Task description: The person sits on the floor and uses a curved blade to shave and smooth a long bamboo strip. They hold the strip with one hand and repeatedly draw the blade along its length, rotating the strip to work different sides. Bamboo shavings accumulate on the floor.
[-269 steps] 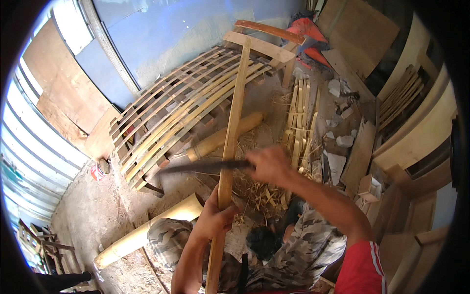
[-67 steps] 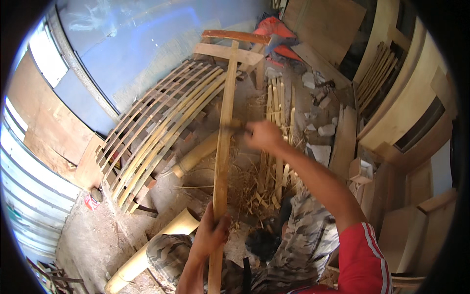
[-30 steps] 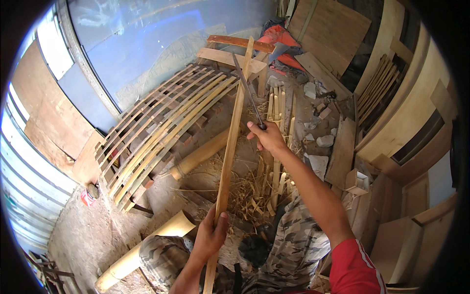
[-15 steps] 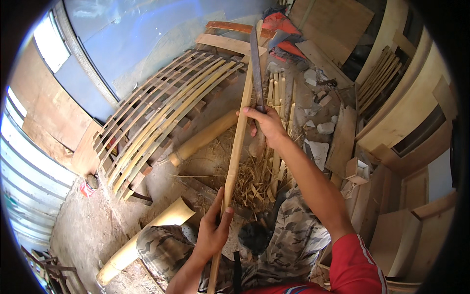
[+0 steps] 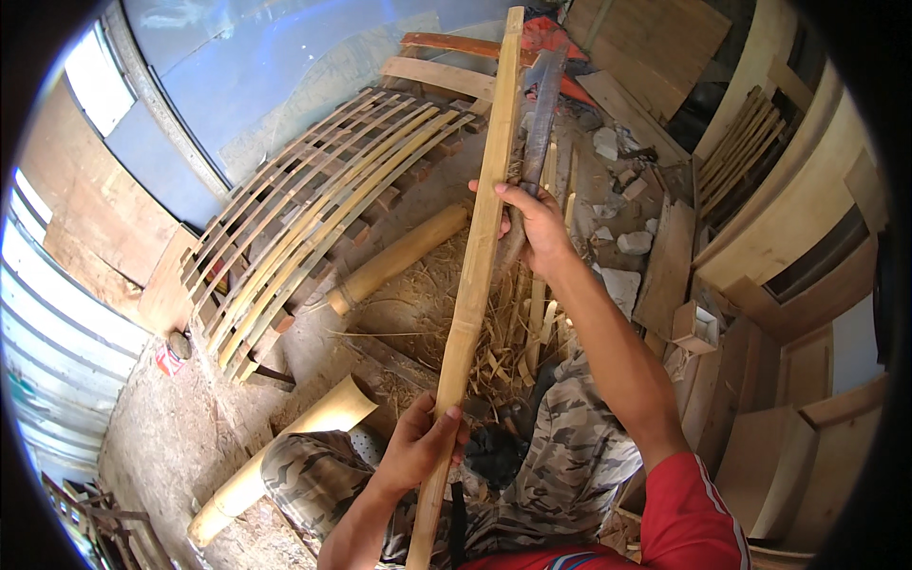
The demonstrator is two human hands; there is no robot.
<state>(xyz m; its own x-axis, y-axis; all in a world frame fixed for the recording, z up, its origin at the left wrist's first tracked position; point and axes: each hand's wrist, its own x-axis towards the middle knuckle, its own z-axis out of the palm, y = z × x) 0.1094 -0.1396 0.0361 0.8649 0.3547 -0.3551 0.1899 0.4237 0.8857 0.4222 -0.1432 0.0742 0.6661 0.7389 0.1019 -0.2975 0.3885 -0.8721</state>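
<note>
A long pale bamboo strip (image 5: 479, 275) runs from near my lap up toward the far wall, its broad face turned to me. My left hand (image 5: 418, 445) grips its lower part, thumb on top. Farther up, my right hand (image 5: 540, 226) pinches the strip's edge between thumb and fingers. That same hand also holds a machete (image 5: 543, 116), its dark blade pointing away, just right of the strip. The machete's handle is partly hidden behind the hand. Below the strip, bamboo shavings (image 5: 496, 356) litter the floor, beside several narrow split pieces (image 5: 534, 328).
A slatted bamboo rack (image 5: 328, 223) leans at the left. One bamboo pole (image 5: 399, 258) lies in the middle, another thicker one (image 5: 285, 456) by my left knee. Broken stones (image 5: 635, 243), wooden boards (image 5: 665, 275) and a small open box (image 5: 695, 329) line the right side.
The strip has rolled so its wide face shows, and its far end reaches higher. The machete blade has shifted right, away from the strip. My left hand is slightly lower.
</note>
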